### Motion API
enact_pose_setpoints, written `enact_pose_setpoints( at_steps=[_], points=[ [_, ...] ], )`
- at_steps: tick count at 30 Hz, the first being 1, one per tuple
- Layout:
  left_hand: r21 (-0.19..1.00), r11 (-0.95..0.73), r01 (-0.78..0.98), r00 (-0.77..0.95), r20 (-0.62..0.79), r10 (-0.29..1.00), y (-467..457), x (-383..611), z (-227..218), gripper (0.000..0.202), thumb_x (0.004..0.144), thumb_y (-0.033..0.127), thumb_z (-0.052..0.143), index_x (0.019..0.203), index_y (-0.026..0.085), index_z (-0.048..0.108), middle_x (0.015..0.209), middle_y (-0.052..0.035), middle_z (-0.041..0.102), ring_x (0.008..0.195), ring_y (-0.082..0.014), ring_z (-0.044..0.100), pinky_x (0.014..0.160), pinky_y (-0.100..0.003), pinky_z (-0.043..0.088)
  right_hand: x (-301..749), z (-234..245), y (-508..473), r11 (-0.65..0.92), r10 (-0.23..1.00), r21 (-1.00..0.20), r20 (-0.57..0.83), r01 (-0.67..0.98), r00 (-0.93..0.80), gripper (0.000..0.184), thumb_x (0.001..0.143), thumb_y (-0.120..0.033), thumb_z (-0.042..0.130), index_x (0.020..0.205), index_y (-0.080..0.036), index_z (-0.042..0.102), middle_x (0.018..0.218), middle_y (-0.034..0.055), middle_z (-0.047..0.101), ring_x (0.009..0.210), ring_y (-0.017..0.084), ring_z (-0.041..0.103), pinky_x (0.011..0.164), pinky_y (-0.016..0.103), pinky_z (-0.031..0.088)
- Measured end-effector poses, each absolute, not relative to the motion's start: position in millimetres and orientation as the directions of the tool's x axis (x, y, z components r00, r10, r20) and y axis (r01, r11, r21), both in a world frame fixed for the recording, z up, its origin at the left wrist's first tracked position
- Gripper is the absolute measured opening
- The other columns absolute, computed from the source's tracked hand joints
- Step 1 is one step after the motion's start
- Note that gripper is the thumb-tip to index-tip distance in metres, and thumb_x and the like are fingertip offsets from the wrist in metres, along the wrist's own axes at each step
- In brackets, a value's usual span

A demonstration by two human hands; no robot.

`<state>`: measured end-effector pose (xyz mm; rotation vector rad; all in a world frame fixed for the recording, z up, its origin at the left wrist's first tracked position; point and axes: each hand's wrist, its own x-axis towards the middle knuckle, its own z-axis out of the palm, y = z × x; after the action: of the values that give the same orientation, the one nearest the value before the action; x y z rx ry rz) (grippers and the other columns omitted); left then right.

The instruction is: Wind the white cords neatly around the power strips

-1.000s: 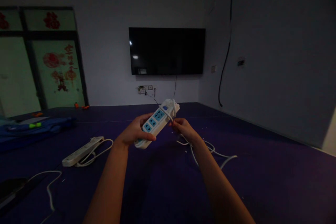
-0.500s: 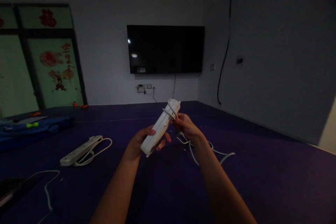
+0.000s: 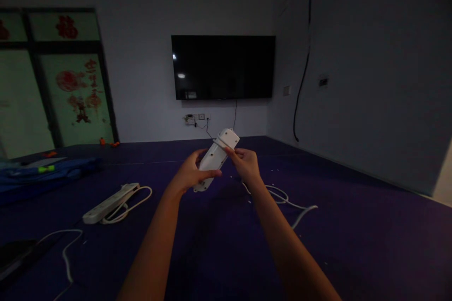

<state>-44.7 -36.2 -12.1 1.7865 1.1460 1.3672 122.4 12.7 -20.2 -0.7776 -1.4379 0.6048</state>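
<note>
A white power strip (image 3: 216,156) is held up above the purple surface, tilted, with its screwed back turned towards me. My left hand (image 3: 192,171) grips its lower part, the thumb lying across the back. A white cord (image 3: 222,143) loops around the upper part of the strip. My right hand (image 3: 245,162) is closed at the strip's right edge, pinching the cord where it comes off the loop. The fingertips partly hide the cord there. More white cord (image 3: 282,197) lies in loose curves on the surface behind and right of my right forearm.
A second white power strip (image 3: 111,204) with a looped cord lies at left. Nearer are a dark device (image 3: 16,254) and a thin white cable (image 3: 65,256). Blue cloth (image 3: 67,169) lies far left. A television (image 3: 224,67) hangs on the back wall above sockets.
The held power strip has turned from its side to show its back. My left thumb now lies across it, and my right hand has shifted slightly up with the cord.
</note>
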Motion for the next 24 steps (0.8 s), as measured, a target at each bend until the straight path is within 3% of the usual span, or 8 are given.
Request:
enact_pose_setpoints(
  at_steps=[4,7,11,14,18,24],
  points=[
    [0.654,-0.411,0.635,-0.008,0.537,0.843,-38,-38,-12,0.105,0.044,0.044,0.083,0.134,0.016,0.036,0.127,-0.0176,0.052,0.115,-0.0318,0.050,0.093,-0.043,0.041,113,-23,8,0.627,0.729,-0.741,0.666,0.239,0.154,0.055,0.068,-0.063,0.057,0.067,-0.009,0.069,0.044,-0.0010,0.047,0.045,0.009,0.039,0.042,0.021,0.022],
    [0.480,-0.280,0.831,-0.068,0.588,0.806,-44,-27,-11,0.112,0.048,0.044,0.082,0.141,0.019,0.024,0.130,-0.0183,0.047,0.116,-0.0350,0.049,0.091,-0.044,0.042,107,-21,-1,0.604,0.700,-0.730,0.678,0.320,0.225,0.056,0.071,-0.063,0.054,0.062,-0.009,0.068,0.042,-0.0007,0.046,0.044,0.009,0.041,0.041,0.021,0.022],
    [0.342,-0.154,0.927,-0.115,0.649,0.752,-53,-15,-9,0.104,0.062,0.032,0.075,0.144,0.029,0.011,0.121,-0.0139,0.048,0.099,-0.0318,0.058,0.078,-0.040,0.047,105,-17,-10,0.566,0.696,-0.737,0.667,0.368,0.266,0.054,0.072,-0.060,0.054,0.052,-0.011,0.063,0.041,-0.0004,0.045,0.042,0.008,0.039,0.041,0.021,0.022],
    [0.272,-0.213,0.938,-0.037,0.692,0.721,-55,-15,-7,0.095,0.068,0.025,0.068,0.144,0.035,0.012,0.118,-0.0116,0.046,0.094,-0.0299,0.057,0.077,-0.038,0.045,109,-14,-11,0.570,0.710,-0.741,0.662,0.356,0.240,0.054,0.071,-0.061,0.054,0.051,-0.012,0.061,0.040,-0.0016,0.041,0.040,0.008,0.035,0.041,0.022,0.019],
    [0.307,-0.350,0.885,0.045,0.692,0.720,-55,-24,-4,0.087,0.067,0.023,0.066,0.142,0.038,0.024,0.116,-0.0107,0.046,0.093,-0.0308,0.055,0.082,-0.040,0.041,117,-9,-9,0.611,0.715,-0.713,0.684,0.345,0.147,0.053,0.068,-0.062,0.058,0.052,-0.012,0.061,0.039,-0.0039,0.033,0.040,0.006,0.027,0.041,0.022,0.015],
    [0.540,-0.425,0.727,-0.013,0.629,0.777,-53,-37,0,0.086,0.061,0.022,0.070,0.138,0.035,0.035,0.109,-0.0086,0.051,0.102,-0.0356,0.050,0.089,-0.041,0.036,123,-7,-5,0.709,0.692,-0.673,0.722,0.210,-0.021,0.045,0.064,-0.056,0.065,0.064,-0.011,0.069,0.049,0.0002,0.047,0.048,0.010,0.039,0.043,0.020,0.020]
  ],
)
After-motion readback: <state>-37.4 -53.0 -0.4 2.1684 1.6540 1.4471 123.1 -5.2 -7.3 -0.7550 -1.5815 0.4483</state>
